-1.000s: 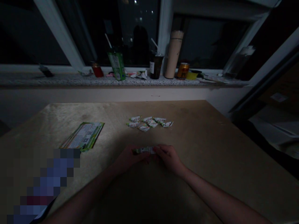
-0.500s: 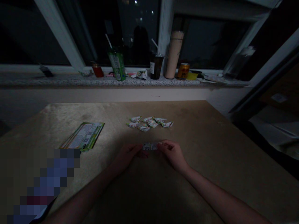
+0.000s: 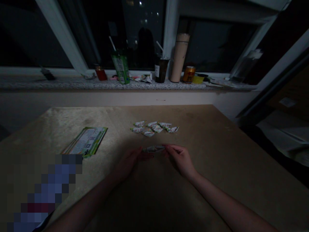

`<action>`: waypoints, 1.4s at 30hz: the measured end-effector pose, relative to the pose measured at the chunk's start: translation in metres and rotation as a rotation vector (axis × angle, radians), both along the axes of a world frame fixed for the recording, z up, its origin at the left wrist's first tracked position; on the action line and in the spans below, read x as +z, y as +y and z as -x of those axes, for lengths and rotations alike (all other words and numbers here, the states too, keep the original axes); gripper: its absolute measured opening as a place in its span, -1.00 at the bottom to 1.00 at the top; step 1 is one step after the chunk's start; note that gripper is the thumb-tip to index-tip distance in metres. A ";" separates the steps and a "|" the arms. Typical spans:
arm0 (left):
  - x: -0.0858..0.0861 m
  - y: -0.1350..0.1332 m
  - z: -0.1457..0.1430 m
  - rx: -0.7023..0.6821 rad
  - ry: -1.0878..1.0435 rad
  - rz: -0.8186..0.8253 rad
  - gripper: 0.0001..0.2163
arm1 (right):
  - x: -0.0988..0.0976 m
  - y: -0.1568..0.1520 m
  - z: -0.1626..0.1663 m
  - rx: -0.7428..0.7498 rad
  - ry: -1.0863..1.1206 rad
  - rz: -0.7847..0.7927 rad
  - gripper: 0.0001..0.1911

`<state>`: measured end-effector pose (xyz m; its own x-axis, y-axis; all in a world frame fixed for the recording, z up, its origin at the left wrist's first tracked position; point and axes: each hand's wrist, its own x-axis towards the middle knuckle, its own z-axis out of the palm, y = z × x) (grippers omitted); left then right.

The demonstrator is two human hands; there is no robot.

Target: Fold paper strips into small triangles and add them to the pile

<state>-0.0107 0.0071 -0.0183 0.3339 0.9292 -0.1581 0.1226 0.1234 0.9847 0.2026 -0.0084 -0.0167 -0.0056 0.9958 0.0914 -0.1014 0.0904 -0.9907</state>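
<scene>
Between my two hands stretches a small wrapped candy (image 3: 154,149), its printed wrapper narrow and pulled lengthwise; whether anything is inside it I cannot tell. My left hand (image 3: 130,158) pinches its left end, with other fingers reaching underneath. At the right end, the thumb and fingertips of my right hand (image 3: 179,157) are closed on it. Both hands hover low over the brown table (image 3: 207,190). Just beyond them lies a loose group of several white and green wrapped candies (image 3: 157,128) with twisted ends.
A green and white printed packet (image 3: 90,140) lies at left, beside a pixelated blue area (image 3: 55,183). Along the granite windowsill (image 3: 79,84) stand a green cup (image 3: 121,69), a dark cup with a straw (image 3: 161,70), a tall beige flask (image 3: 180,58), an orange can (image 3: 189,74) and a red jar (image 3: 100,73).
The held candy's wrapper has turned from a flat rectangle facing me to a narrower, curved shape. My left hand has shifted slightly left; the group of candies has not moved.
</scene>
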 end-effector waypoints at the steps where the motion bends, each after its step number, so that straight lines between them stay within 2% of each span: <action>1: 0.002 -0.001 0.000 0.006 0.012 -0.002 -0.57 | 0.000 0.000 0.000 0.010 0.000 -0.004 -0.72; 6: 0.014 -0.004 -0.001 0.035 0.087 -0.035 -0.67 | -0.001 -0.003 0.000 0.052 -0.034 -0.016 -0.72; 13: 0.027 -0.005 -0.008 -0.031 0.163 -0.056 -0.68 | -0.004 -0.004 0.003 0.142 -0.081 0.019 -0.73; 18: 0.022 -0.002 -0.007 -0.059 0.183 -0.027 -0.73 | -0.006 -0.006 0.006 0.201 -0.058 0.081 -0.74; 24: 0.014 0.002 -0.003 -0.063 0.059 -0.001 -0.71 | -0.003 -0.003 0.006 0.131 0.008 0.113 -0.66; 27: 0.010 0.002 -0.002 -0.051 -0.009 0.033 -0.69 | -0.002 -0.001 0.006 0.130 0.040 0.124 -0.70; 36: 0.004 0.004 -0.001 -0.039 -0.051 0.112 -0.70 | -0.003 -0.003 0.007 0.138 -0.064 0.095 -0.61; 42: 0.007 0.004 -0.001 -0.030 -0.073 0.126 -0.67 | 0.000 -0.003 0.007 0.135 -0.062 0.096 -0.62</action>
<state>-0.0097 0.0108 -0.0109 0.3761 0.8929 -0.2474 0.0567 0.2443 0.9680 0.1952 -0.0112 -0.0169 -0.1430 0.9897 -0.0088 -0.0451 -0.0154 -0.9989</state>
